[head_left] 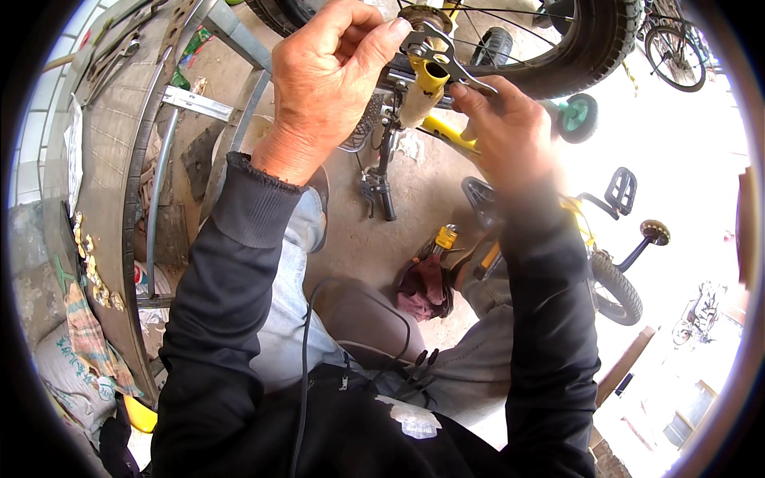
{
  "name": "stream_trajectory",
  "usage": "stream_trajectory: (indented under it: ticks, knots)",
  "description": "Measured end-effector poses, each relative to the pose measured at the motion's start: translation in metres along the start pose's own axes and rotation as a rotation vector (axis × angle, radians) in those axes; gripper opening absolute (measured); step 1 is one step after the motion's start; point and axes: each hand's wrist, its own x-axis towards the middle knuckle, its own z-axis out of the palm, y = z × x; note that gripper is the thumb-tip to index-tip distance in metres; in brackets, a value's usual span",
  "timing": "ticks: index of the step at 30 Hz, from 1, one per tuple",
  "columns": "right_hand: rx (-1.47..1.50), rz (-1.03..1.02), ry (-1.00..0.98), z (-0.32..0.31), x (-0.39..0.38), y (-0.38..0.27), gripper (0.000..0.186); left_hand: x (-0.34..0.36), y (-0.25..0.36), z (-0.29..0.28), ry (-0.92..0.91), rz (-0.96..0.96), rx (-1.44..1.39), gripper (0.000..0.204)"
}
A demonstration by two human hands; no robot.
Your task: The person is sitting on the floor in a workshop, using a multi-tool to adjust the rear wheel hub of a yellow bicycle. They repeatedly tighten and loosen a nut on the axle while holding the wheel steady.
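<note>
A dark flat wrench [448,57] with cut-out openings lies across the open end of a yellow bicycle frame tube [429,84]. My left hand [323,84] is closed, its thumb and forefinger pinching by the wrench's upper left end; whether they grip the wrench itself is hard to see. My right hand [510,131] is closed around the wrench's other end, thumb on top, slightly blurred. Right behind the wrench sits a round, dirty metal part [426,16]. A spoked wheel with a black tyre [586,68] stands beyond my right hand.
A handlebar with brake lever [386,171] hangs below the frame. Pedals [620,191] and a small green-hubbed wheel [578,118] are at right. A worn workbench [107,183] with tools fills the left side. Between my legs lies a dark red cloth [425,288] beside a yellow-topped item [446,237].
</note>
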Motion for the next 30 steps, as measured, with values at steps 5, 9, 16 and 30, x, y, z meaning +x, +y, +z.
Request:
stream_trajectory:
  ticks: [5, 9, 16, 30]
  knots:
    - [0.088, 0.057, -0.049, 0.000, 0.001, -0.005, 0.022, 0.003, -0.002, -0.001, 0.012, 0.023, 0.032, 0.017]
    - [0.070, 0.069, -0.061, -0.003, 0.002, -0.007, 0.021, 0.005, -0.003, -0.001, -0.012, 0.074, 0.102, 0.016]
    - [0.033, -0.069, -0.003, -0.009, 0.005, 0.002, 0.021, 0.005, -0.002, 0.002, 0.007, 0.081, 0.182, 0.011]
    - [0.149, -0.162, 0.152, -0.021, 0.002, -0.021, 0.022, -0.001, 0.007, -0.007, -0.102, -0.474, -0.129, 0.022]
